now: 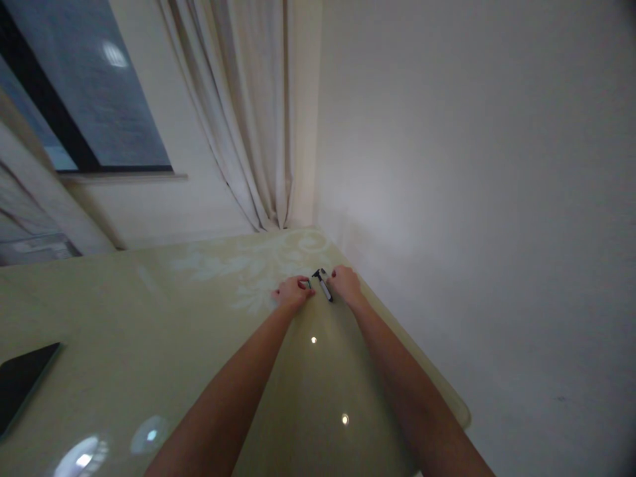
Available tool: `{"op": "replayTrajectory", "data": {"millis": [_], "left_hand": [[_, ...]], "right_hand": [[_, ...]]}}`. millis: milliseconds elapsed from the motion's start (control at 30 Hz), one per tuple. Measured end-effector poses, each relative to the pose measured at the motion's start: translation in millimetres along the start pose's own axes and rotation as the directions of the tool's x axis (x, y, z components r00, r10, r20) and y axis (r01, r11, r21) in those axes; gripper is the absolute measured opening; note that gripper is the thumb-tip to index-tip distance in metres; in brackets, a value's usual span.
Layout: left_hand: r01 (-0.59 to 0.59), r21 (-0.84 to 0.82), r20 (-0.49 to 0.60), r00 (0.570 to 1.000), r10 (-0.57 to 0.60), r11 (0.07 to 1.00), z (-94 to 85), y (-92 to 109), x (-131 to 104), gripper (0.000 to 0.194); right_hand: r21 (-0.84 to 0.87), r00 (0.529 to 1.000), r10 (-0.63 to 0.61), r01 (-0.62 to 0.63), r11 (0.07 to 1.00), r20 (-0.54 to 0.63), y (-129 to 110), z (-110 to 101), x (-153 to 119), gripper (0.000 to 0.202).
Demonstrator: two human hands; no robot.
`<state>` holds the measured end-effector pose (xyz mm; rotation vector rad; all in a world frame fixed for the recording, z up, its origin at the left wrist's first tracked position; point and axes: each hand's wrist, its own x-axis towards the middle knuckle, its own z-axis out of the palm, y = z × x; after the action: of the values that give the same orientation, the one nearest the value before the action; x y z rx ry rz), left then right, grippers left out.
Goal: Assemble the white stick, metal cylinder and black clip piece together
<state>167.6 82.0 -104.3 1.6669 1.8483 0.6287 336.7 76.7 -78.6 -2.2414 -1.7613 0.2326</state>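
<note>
A small black and silver razor (325, 289) lies on the tabletop between my hands, its dark head pointing to the far side. My left hand (293, 291) is just left of it, with thumb and finger pinched around a small, thin dark piece (309, 283) too small to name. On the other side, my right hand (345, 283) is closed, its fingertips close to the razor's head. Whether those fingertips touch the razor or hold something small cannot be made out.
The glossy pale yellow table (199, 331) has a rounded corner at right and runs along a white wall (472, 199). A dark flat object (24, 381) lies at the left edge. Behind the table hang pale curtains (248, 119) beside a window (124, 99).
</note>
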Motion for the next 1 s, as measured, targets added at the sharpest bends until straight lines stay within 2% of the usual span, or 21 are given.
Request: {"op": "replayTrajectory", "data": {"millis": [267,433,600,700,833,900,1000], "left_hand": [[-0.003,0.005,0.006,1.0,0.003,1.0,-2.3,0,-1,0.044],[-0.003,-0.014,0.01,1.0,0.003,1.0,-1.6,0,-1,0.044],[-0.007,-0.082,0.018,1.0,0.008,0.997,-1.2,-2,-1,0.031],[-0.024,-0.161,0.014,1.0,0.027,0.987,-5.3,-7,-3,0.031],[-0.069,-0.293,-0.024,0.998,0.065,0.953,-23.3,-24,-14,0.027],[-0.089,-0.342,-0.044,0.996,0.079,0.936,-38.9,-39,-26,0.035],[-0.117,-0.386,-0.068,0.993,0.099,0.915,-69.4,-73,-52,0.053]], "right_hand": [[0.046,0.998,-0.026,0.028,0.999,-0.055,-8,-19,2,0.021],[0.048,0.999,-0.033,0.035,0.998,-0.042,-15,-22,-3,0.017],[0.038,0.999,-0.042,0.043,0.998,-0.029,-17,-22,-8,0.018],[0.031,0.999,-0.035,0.036,0.999,-0.027,-18,-23,-8,0.019],[0.021,0.999,-0.026,0.026,0.999,-0.023,-17,-25,-8,0.02],[0.015,0.999,-0.03,0.03,0.999,-0.02,-16,-25,-7,0.02],[0.004,0.999,-0.038,0.038,0.999,-0.009,-16,-24,-8,0.02]]}}
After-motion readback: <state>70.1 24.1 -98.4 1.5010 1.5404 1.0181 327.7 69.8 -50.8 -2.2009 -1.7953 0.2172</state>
